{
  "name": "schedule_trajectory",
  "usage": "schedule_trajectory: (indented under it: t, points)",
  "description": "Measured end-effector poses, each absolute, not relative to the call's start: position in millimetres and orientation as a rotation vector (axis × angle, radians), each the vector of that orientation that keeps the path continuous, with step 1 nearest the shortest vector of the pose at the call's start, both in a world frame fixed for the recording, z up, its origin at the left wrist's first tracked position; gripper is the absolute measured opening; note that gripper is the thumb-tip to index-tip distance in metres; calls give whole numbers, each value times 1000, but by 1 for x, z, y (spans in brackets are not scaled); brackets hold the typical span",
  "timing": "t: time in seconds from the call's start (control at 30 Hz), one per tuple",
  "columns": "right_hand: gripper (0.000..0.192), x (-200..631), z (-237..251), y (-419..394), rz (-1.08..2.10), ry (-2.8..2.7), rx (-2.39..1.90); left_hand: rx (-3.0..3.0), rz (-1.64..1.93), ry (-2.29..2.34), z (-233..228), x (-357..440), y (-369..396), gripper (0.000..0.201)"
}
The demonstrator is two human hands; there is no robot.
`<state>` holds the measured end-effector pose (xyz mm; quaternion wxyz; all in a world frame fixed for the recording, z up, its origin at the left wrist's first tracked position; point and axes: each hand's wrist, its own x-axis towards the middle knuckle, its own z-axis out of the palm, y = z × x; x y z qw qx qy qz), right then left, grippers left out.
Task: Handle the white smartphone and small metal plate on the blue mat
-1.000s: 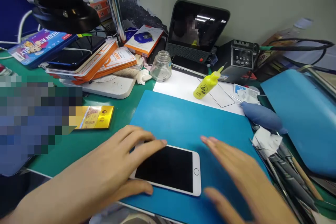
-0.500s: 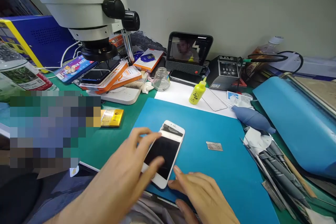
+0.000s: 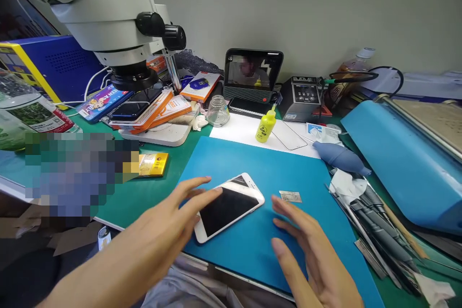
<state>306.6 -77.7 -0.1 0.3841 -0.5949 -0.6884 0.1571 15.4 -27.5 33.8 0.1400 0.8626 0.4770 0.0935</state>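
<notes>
A white smartphone (image 3: 231, 209) with a dark screen lies face up and slanted on the blue mat (image 3: 245, 255). My left hand (image 3: 180, 216) is at its left side, fingers stretched out, the index fingertip over the screen's upper left edge; whether it touches the glass I cannot tell. To the right of the phone and apart from it, my right hand (image 3: 306, 250) hovers over the mat with thumb and fingers spread and nothing in them. Just beyond those fingertips is a small thin metal plate (image 3: 290, 196), flat on the mat.
A yellow squeeze bottle (image 3: 266, 126) stands on white paper behind the mat, near a glass jar (image 3: 218, 111). Tweezers and other tools (image 3: 378, 231) lie at the right, below a blue air blower (image 3: 341, 158). A microscope (image 3: 111, 19) overhangs boxes at the left.
The phone has turned clockwise on the mat. My right hand has moved away from its lower edge to the right and opened wider. My left hand stays by the phone. The camera view has shifted slightly.
</notes>
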Motion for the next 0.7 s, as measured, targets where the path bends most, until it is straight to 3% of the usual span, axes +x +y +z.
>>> schedule_trajectory:
  t: [0.1,0.27,0.5,0.7]
  points:
    - [65,306,4,-65,191,-1973,-1563,2550,226,1393,36,3,-22,66]
    - [61,302,9,-42,82,-2058,-1641,2586,347,1453,24,11,-28,89]
    - [55,299,7,-36,163,-2003,-1648,2687,388,1368,30,11,-22,65]
    - [56,298,6,-37,267,-1974,-1641,2678,402,1347,38,7,-20,58]
